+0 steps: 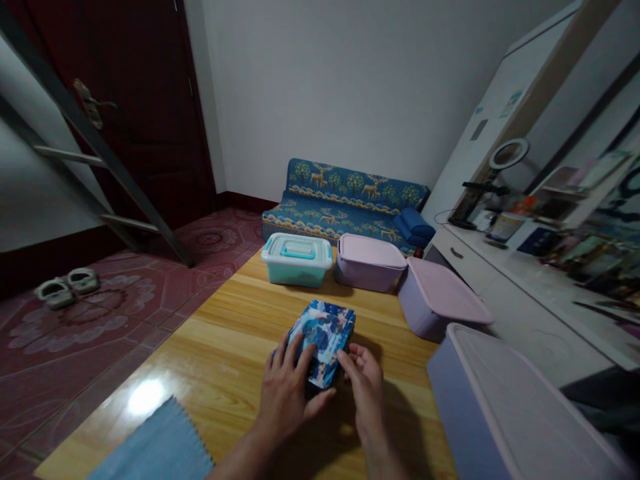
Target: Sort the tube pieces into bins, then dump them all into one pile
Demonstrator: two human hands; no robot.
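A blue patterned box with a glossy printed lid lies on the wooden table in front of me. My left hand rests on its near left part, fingers spread over the top and thumb stretched out by the near edge. At the box's near right corner is my right hand, thumb against the edge and fingers curled beside it. What those curled fingers touch underneath is partly hidden. Beyond the box stands a teal storage box with a whitish lid and a teal handle.
Three lidded purple bins, a far one, a middle one and a near one, line the table's right side. A blue cloth lies near left. Behind are a patterned sofa and a ladder; a cluttered desk stands right.
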